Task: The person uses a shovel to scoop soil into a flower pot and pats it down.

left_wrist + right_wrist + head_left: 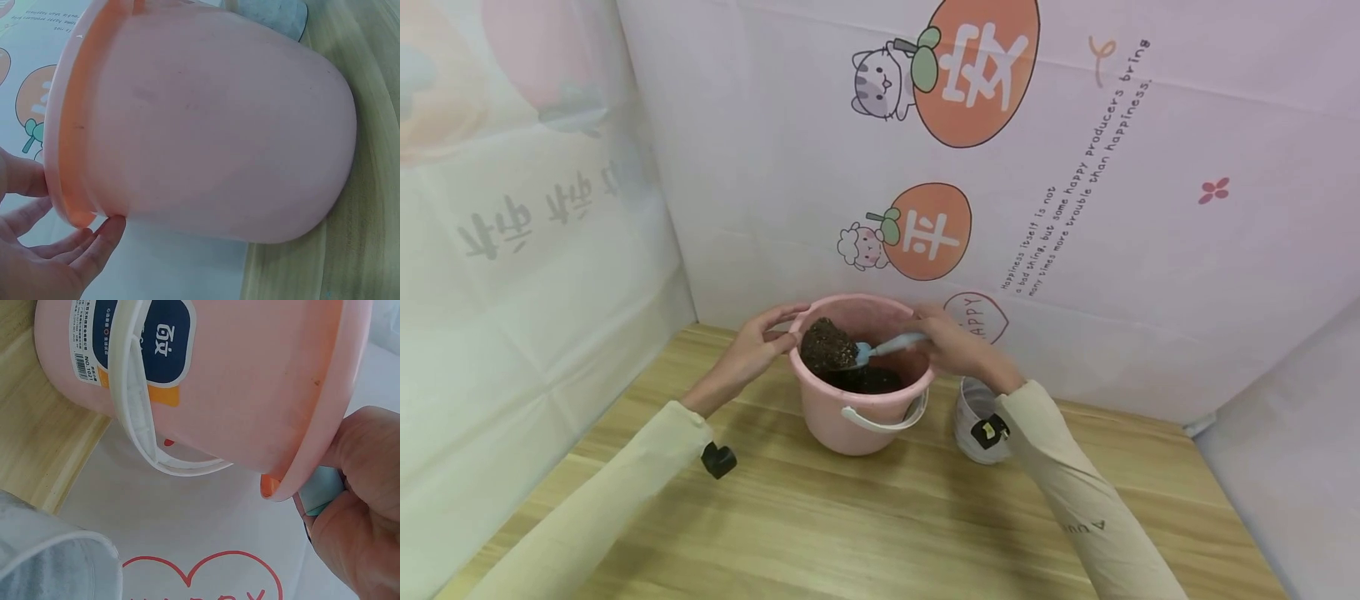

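I have the blue trowel [895, 343] inside the pink bucket [842, 429], at about its mouth. A large clump of soil [829, 343] sits at its blade end, so I judge one scoop taken up but not yet lifted clear; more dark soil [871, 381] lies below, left to dig. The trowel's long axis runs crosswise over the opening, blade toward the left rim, handle rising slightly to the right.

My right hand [951, 337] is curled round that handle, by the right rim. My left hand [752, 350] pinches the opposite rim between thumb and fingers.

The bucket stands on the wooden table [850, 517], its white carrying handle [883, 427] hanging down at the near side. Just right of it is a whitish pot [966, 425]; its inner wall shows bare, but I cannot tell what lies at its bottom. Behind everything hangs a printed sheet [1075, 350].
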`<state>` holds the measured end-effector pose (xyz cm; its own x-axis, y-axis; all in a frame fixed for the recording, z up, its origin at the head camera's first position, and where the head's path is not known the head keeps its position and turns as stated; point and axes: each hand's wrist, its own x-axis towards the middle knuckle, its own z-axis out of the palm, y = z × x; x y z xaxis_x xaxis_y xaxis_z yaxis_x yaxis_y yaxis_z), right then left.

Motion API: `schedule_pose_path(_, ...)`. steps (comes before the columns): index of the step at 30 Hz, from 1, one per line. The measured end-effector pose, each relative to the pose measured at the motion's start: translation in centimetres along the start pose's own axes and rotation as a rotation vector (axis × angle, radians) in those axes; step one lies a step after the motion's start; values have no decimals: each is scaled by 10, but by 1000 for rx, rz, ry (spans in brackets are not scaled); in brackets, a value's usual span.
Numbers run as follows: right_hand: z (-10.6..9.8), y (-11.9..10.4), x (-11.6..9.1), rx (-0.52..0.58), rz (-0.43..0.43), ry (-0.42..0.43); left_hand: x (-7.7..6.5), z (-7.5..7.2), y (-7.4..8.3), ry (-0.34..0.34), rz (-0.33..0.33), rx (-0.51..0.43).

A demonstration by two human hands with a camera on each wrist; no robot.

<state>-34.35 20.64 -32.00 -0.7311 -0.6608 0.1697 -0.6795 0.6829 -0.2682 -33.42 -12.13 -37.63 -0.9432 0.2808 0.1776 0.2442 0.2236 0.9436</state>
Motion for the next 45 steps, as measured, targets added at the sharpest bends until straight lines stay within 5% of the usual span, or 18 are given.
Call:
schedule_pose_path(17,-11,7,-14,27,-30,89,1,-2,1,22,18,-7)
schedule_pose_path(27,-8,13,-26,100,65,131,3,1,0,30,9,-18)
schedule_pose_path(45,1,21,-39,84,27,249,5,1,-7,29,18,-67)
